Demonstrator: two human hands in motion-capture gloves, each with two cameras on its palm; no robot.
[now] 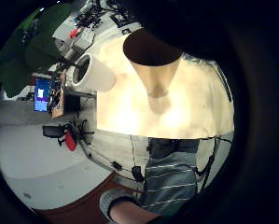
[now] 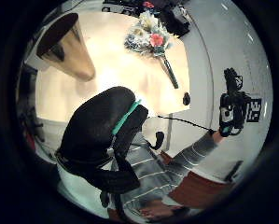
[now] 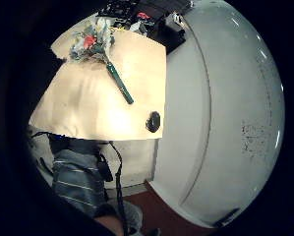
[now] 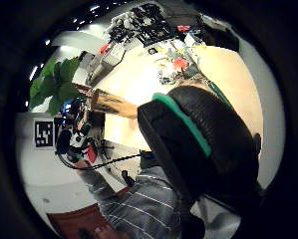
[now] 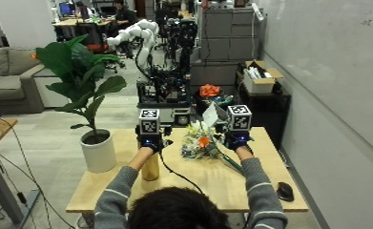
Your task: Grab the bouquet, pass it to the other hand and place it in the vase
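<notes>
Risk, as judgement: bouquet lies flat on table, flower heads away from person, green stem toward right side; if gripped at the heads, can bend or drop petals. Vase, tall and narrow, stands near left edge; could tip if stem hits rim at angle. Both hands raised above table, well apart from everything. Left hand over vase, right hand over bouquet stem. Fingers of both: cannot tell, nothing seen held.
</notes>
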